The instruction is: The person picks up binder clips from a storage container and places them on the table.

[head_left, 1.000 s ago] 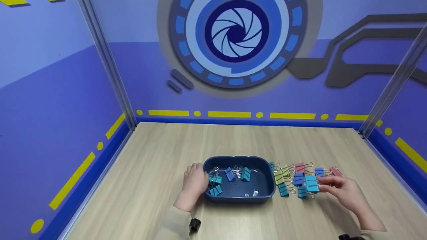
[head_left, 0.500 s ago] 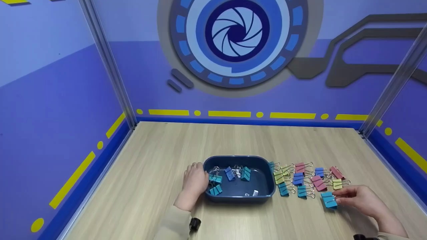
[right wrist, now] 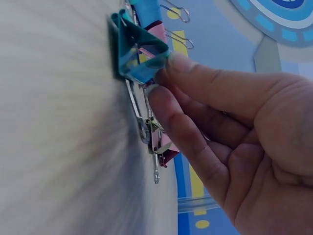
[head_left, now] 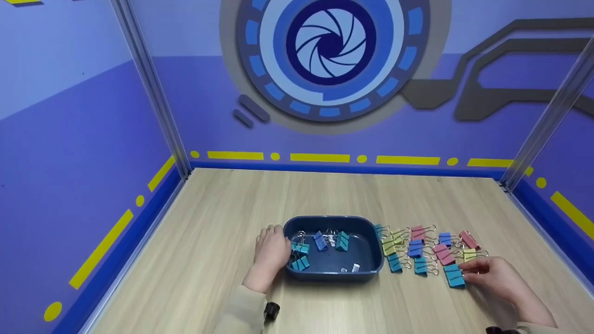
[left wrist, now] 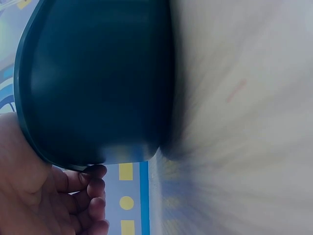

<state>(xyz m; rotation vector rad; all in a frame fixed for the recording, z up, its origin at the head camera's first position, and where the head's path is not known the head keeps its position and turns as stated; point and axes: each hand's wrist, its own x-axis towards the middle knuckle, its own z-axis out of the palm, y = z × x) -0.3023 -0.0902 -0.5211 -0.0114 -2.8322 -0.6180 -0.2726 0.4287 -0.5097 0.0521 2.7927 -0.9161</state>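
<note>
My left hand grips the left rim of a dark blue plastic bin; in the left wrist view its fingers curl by the bin's outer edge. My right hand pinches a teal binder clip between thumb and fingertips, low at the table at the near end of a row. The right wrist view shows that clip side-on, its triangular end facing the camera. Just beyond it lie a pink binder clip and a yellow binder clip.
Several blue, pink, yellow and teal binder clips stand in rows right of the bin, such as a blue clip and a red clip. Inside the bin are a teal clip, a blue clip and others. Printed walls enclose the wooden table.
My right hand has carried the teal clip from above the rows to their near right side, then slightly left against the pink clip. My left hand stays on the bin.
</note>
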